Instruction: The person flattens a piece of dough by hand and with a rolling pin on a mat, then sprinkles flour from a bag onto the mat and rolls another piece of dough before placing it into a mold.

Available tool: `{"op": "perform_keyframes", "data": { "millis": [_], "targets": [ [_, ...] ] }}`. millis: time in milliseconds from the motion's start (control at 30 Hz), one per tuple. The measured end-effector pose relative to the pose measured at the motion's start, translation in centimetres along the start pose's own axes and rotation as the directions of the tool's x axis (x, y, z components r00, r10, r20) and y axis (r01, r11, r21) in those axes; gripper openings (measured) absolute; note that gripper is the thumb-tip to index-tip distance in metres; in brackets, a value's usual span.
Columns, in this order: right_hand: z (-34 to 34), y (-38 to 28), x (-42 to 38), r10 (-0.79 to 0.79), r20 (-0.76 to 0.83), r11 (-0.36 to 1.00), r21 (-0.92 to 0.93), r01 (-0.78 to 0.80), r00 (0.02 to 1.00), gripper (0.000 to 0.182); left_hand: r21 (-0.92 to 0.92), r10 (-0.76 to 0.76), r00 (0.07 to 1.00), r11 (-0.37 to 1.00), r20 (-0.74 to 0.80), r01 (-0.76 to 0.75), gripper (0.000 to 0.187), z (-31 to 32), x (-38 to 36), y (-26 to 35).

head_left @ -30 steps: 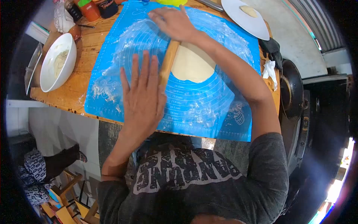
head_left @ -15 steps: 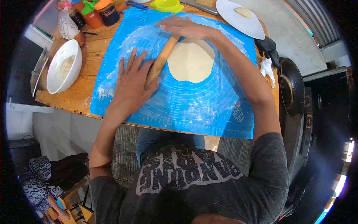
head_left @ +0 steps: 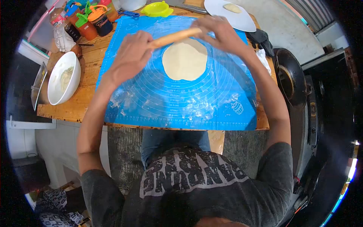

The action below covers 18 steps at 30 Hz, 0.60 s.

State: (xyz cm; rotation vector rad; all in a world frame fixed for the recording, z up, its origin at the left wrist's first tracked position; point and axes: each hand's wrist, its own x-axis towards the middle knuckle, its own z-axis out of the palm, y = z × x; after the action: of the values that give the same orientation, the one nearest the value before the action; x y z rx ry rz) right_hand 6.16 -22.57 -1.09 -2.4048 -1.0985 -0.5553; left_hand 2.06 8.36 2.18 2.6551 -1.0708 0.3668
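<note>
A flat round of pale dough (head_left: 184,60) lies on a floured blue silicone mat (head_left: 177,98) with printed circles. A wooden rolling pin (head_left: 174,37) lies across the dough's far edge. My left hand (head_left: 131,55) presses on the pin's left end. On the pin's right end rests my right hand (head_left: 222,34). Both palms lie on the pin with the fingers partly curled over it.
A white bowl (head_left: 63,77) with dough scraps stands at the left on the wooden table (head_left: 83,94). Jars and bottles (head_left: 89,19) crowd the far left. A white plate (head_left: 230,15) with a dough piece and a yellow-green dish (head_left: 162,8) sit at the back. A dark pan (head_left: 289,81) is at the right.
The rolling pin has swung from a steep diagonal left of the dough to nearly level across its far edge. Both hands moved forward with it. The camera view shifted.
</note>
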Motion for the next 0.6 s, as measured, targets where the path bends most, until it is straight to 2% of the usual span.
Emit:
{"op": "perform_keyframes", "data": {
  "millis": [33, 67, 167, 267, 367, 467, 600],
  "targets": [
    [0.1, -0.6, -1.5, -0.010, -0.070, 0.993, -0.119, 0.002, 0.997, 0.028, -0.040, 0.029, 1.000, 0.999, 0.002, -0.029, 0.023, 1.3, 0.1, 0.2],
    [0.3, -1.3, -2.7, 0.039, -0.046, 0.992, -0.116, -0.044, 0.998, 0.028, -0.084, 0.061, 0.998, 0.995, 0.006, -0.060, 0.022, 2.4, 0.3, 0.4],
    [1.1, -2.5, -5.6, 0.166, 0.023, 0.978, -0.134, -0.161, 0.986, 0.032, -0.072, -0.017, 0.999, 0.997, 0.045, 0.020, 0.033, 3.4, -0.5, 3.1],
    [2.2, -2.6, -6.6, 0.222, 0.055, 0.962, -0.175, -0.210, 0.973, 0.042, 0.122, 0.046, 0.996, 0.991, 0.071, -0.055, 0.055, 4.8, -1.4, 4.7],
    [3.4, -1.8, -5.4, 0.242, 0.029, 0.952, -0.203, -0.231, 0.970, 0.051, 0.069, 0.006, 0.997, 0.998, 0.071, -0.011, 0.069, 5.3, -1.1, 3.7],
    [4.4, 0.1, -3.4, 0.288, 0.077, 0.933, -0.247, -0.261, 0.955, 0.054, 0.156, -0.040, 0.998, 0.987, 0.056, 0.031, 0.073, 6.0, 0.8, 1.1],
    [5.9, 2.4, -0.7, 0.380, 0.111, 0.875, -0.367, -0.317, 0.918, 0.054, 0.257, -0.164, 0.986, 0.954, 0.033, 0.151, 0.067, 7.0, 3.3, -2.5]
  ]
}}
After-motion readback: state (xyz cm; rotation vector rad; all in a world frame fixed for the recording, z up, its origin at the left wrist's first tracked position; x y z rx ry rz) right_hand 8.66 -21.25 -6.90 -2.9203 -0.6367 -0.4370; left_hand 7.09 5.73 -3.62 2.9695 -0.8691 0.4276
